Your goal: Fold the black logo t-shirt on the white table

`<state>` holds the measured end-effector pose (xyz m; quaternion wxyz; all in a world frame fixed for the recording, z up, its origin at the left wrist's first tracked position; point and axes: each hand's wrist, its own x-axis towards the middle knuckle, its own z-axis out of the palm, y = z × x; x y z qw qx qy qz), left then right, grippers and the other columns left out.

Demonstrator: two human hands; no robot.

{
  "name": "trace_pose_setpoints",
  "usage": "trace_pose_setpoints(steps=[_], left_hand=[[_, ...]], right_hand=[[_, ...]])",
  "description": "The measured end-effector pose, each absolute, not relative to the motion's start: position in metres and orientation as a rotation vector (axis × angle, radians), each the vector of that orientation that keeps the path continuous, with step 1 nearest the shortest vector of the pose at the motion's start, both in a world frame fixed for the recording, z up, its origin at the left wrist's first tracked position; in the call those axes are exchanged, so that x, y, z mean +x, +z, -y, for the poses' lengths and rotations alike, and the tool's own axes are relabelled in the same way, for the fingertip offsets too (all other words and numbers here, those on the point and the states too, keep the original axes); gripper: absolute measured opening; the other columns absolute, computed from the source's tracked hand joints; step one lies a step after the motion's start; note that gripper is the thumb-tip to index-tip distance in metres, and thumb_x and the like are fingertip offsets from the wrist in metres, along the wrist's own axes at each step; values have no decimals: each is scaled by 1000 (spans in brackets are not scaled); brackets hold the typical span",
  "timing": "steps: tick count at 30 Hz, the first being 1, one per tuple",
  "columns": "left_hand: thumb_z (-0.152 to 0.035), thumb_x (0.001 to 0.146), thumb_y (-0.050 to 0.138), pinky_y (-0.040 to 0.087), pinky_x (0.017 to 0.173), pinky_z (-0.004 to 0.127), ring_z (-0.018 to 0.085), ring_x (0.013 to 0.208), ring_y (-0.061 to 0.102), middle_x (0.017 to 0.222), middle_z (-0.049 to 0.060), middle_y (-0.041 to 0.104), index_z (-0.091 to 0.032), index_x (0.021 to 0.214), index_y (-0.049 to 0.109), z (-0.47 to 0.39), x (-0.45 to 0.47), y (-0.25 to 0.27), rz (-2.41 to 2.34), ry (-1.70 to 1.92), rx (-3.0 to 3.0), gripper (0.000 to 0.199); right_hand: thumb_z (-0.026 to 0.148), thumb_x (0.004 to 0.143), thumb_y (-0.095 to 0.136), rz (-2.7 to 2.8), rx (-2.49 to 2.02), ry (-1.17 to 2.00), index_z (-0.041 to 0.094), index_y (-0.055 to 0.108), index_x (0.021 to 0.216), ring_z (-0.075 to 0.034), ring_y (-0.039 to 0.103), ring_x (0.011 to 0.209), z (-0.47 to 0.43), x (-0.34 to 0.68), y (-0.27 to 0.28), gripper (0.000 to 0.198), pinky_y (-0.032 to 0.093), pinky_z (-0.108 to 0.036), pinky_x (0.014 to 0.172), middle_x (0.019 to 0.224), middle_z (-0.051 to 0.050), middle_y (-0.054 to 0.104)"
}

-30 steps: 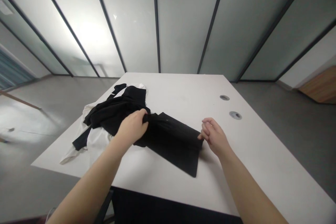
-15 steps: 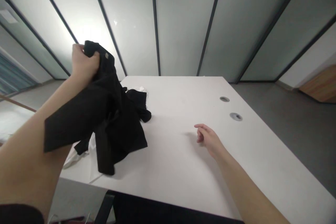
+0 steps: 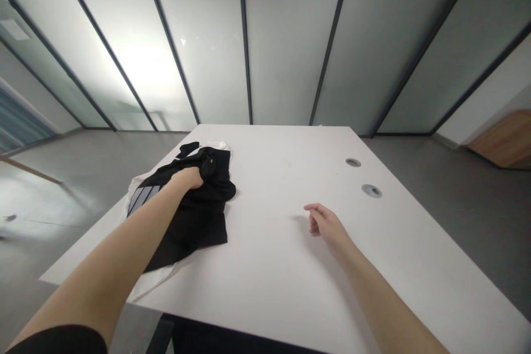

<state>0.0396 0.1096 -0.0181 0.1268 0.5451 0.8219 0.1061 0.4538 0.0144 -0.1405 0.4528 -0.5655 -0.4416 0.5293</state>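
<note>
My left hand [image 3: 188, 178] is down on the pile at the left side of the table, its fingers sunk in the dark cloth of a black shirt [image 3: 191, 227]. It appears to grip the shirt, though the fingertips are hidden. Beneath the black cloth, edges of a white garment [image 3: 151, 283] stick out. A grey striped patch [image 3: 143, 196] shows beside my forearm. Over the middle of the table hovers my right hand [image 3: 327, 227], holding nothing, with its index finger stretched out and the other fingers loosely curled.
The white table [image 3: 265, 265] has two round cable holes, one a grey grommet [image 3: 371, 191], near its right side. Frosted glass panels [image 3: 286, 38] stand behind it. A wooden piece [image 3: 504, 138] is at the far right.
My left hand has come down and to the right, bringing the raised black shirt onto the pile, where it now lies spread. My right hand has hardly moved.
</note>
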Motion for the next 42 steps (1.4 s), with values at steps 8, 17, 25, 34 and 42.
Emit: trace_pose_setpoints(steps=[8, 17, 25, 34, 42], left_hand=[[-39, 103, 56, 51, 103, 54, 39, 132, 58, 145, 28, 59, 2, 155, 31, -149, 18, 31, -2528, 997, 1670, 71], [-42, 100, 63, 24, 127, 64, 42, 159, 29, 169, 17, 40, -23, 153, 55, -74, 171, -130, -1973, 495, 2418, 57], [-44, 107, 48, 27, 128, 55, 36, 158, 32, 170, 17, 37, -20, 159, 48, -45, 161, -164, -1761, 245, 2460, 57], [-47, 107, 47, 26, 129, 54, 38, 159, 31, 171, 18, 35, -18, 160, 47, -46, 155, -159, -1724, 209, 2424, 60], [-46, 108, 45, 27, 128, 55, 38, 159, 31, 171, 19, 36, -17, 159, 46, -45, 153, -161, -1722, 218, 2468, 59]], right_hand=[[51, 82, 61, 1186, -1388, 1198, 24, 69, 99, -17, 56, 60, -16, 453, -145, 33, 47, -30, 57, 66, 4, 56], [47, 100, 45, 1859, -1414, 464, 20, 69, 131, -34, 56, 137, -26, 459, -177, 48, 42, -56, 118, 140, -16, 68], [46, 106, 43, 2279, -1734, 237, 26, 53, 158, -42, 23, 160, -21, 447, -197, 56, 22, -63, 127, 173, -13, 33], [52, 108, 39, 2358, -1878, 162, 27, 46, 163, -42, 24, 160, -20, 435, -185, 61, 20, -61, 128, 174, -14, 28], [51, 108, 39, 2393, -2054, 143, 28, 39, 166, -44, 23, 160, -25, 419, -176, 63, 22, -60, 127, 175, -15, 25]])
